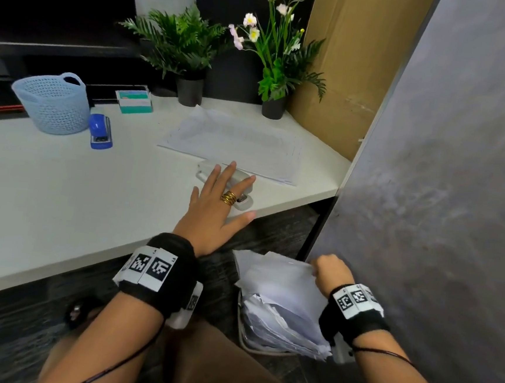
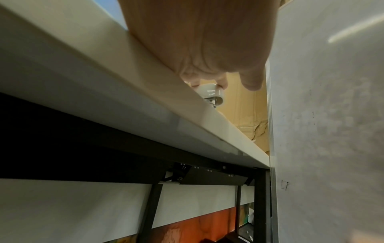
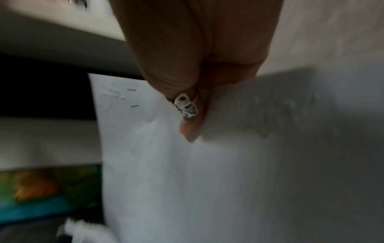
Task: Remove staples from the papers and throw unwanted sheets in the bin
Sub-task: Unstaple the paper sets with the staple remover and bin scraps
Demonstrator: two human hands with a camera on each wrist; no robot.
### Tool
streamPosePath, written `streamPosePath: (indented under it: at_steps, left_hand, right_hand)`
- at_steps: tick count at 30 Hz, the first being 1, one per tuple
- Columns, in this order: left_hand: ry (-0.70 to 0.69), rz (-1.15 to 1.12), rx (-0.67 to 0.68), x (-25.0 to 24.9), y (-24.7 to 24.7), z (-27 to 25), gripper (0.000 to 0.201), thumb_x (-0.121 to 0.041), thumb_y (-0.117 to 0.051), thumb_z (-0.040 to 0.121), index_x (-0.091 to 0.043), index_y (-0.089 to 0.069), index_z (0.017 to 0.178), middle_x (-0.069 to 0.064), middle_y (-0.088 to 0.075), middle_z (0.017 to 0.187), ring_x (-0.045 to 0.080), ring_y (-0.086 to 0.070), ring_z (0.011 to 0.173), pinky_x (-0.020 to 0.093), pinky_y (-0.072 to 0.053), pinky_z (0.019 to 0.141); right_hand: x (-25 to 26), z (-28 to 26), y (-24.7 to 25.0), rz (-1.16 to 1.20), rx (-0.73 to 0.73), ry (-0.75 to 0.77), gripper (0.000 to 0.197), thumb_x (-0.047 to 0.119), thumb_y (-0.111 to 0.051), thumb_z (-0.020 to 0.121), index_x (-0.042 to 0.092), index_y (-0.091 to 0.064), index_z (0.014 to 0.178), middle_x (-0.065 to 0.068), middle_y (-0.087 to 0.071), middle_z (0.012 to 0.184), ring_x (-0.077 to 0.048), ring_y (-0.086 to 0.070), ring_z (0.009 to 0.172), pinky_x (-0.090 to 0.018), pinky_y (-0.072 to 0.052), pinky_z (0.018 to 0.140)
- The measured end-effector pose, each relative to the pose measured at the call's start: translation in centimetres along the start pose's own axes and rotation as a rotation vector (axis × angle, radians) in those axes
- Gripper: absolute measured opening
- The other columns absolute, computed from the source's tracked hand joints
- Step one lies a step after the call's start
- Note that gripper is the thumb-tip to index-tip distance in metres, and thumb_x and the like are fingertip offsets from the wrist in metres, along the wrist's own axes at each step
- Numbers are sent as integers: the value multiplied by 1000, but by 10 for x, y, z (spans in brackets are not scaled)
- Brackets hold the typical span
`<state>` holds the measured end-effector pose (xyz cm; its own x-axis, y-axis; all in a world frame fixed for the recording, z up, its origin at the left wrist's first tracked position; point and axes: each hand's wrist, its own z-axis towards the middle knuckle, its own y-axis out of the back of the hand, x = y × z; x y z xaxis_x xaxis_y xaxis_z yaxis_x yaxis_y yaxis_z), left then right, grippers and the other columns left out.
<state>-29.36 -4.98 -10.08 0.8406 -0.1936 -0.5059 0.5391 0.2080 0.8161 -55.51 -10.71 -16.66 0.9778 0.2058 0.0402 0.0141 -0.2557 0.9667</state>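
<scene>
- A loose white sheet point(image 1: 280, 280) hangs below the desk edge over the bin point(image 1: 241, 321), which stands on the floor beside the grey partition point(image 1: 460, 179) and is stuffed with crumpled papers point(image 1: 282, 322).
- The right hand point(image 1: 328, 271) pinches the sheet's top edge; the right wrist view alone shows staple marks near the sheet's corner and a ring on the pinching thumb.
- The stack of papers point(image 1: 234, 141) lies on the white desk point(image 1: 61, 193).
- The left hand point(image 1: 213, 209) rests flat, fingers spread, on a white stapler point(image 1: 244, 203); its wrist view shows the stapler's metal nose.
- A blue stapler point(image 1: 101, 130) sits beside a blue basket point(image 1: 53, 103).
</scene>
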Motion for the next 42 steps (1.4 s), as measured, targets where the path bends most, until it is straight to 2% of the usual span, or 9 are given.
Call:
streamPosePath:
  at_steps: [4, 7, 9, 13, 17, 24, 32, 39, 42]
  left_hand:
    - [-1, -5, 1, 0, 0, 0, 61, -59, -38, 88, -48, -13, 142, -12, 9, 157, 12, 15, 144, 54, -1, 113]
    - [-13, -5, -4, 3, -1, 1, 60, -62, -35, 86, -53, -9, 139, -14, 8, 157, 12, 14, 144, 56, -1, 112]
    - [-12, -12, 2, 5, -1, 2, 60, -61, -35, 85, -55, -8, 138, -15, 8, 156, 10, 15, 143, 56, -2, 112]
    - [-11, -19, -6, 7, -2, 3, 60, -60, -39, 87, -55, -9, 137, -16, 9, 156, 10, 15, 143, 56, -2, 112]
    - [3, -23, -4, 4, -2, 3, 61, -60, -39, 85, -54, -10, 138, -16, 9, 156, 11, 16, 143, 55, 0, 112]
    - [15, -37, 6, 3, 0, 2, 59, -52, -47, 90, -56, -10, 136, -19, 11, 155, 8, 16, 143, 54, 1, 113]
    - [13, -20, 18, 3, 0, 2, 61, -50, -49, 90, -59, -7, 133, -20, 14, 154, 6, 19, 141, 53, 2, 113]
    - [-3, -38, 16, 5, 2, 2, 60, -51, -48, 90, -59, -7, 134, -22, 13, 154, -1, 23, 137, 52, 2, 115]
    - [-12, -45, 31, 5, 2, 1, 60, -50, -49, 91, -60, -6, 132, -21, 13, 154, 0, 23, 137, 54, 0, 116]
  right_hand:
    - [14, 14, -59, 58, 223, 0, 38, 13, -42, 92, 17, -51, 128, -15, -51, 128, -30, -51, 119, -32, -42, 98]
    - [13, 16, -86, 12, 214, 41, 43, 48, -52, 79, 24, -49, 114, -8, -43, 113, -29, -51, 105, -25, -42, 86]
    - [17, 19, -93, -3, 267, 98, 53, 60, -45, 83, 21, -54, 119, -9, -48, 124, -28, -47, 114, -27, -37, 96]
    - [37, 20, -34, 340, -196, -43, 42, 49, -43, 94, 14, -66, 95, -11, -68, 95, -30, -62, 94, -31, -46, 79]
    - [51, 25, 65, 580, -742, -64, 38, 31, -45, 96, 6, -57, 69, -12, -58, 65, -30, -57, 63, -31, -44, 59]
    - [86, 82, 146, 396, -337, -82, 51, 47, -56, 88, 0, -59, 108, -17, -62, 111, -33, -59, 102, -29, -38, 70]
    - [88, 93, 145, 464, -168, -98, 55, 43, -69, 80, 3, -56, 116, -15, -59, 122, -33, -55, 111, -31, -41, 81]
    - [100, 90, 149, 846, -456, 24, 6, 11, -45, 94, 9, -43, 100, -11, -50, 87, -32, -55, 90, -42, -50, 82]
    - [104, 81, 157, 1027, -566, 100, 41, -5, -43, 90, 10, -41, 128, -6, -52, 91, -27, -58, 96, -44, -53, 84]
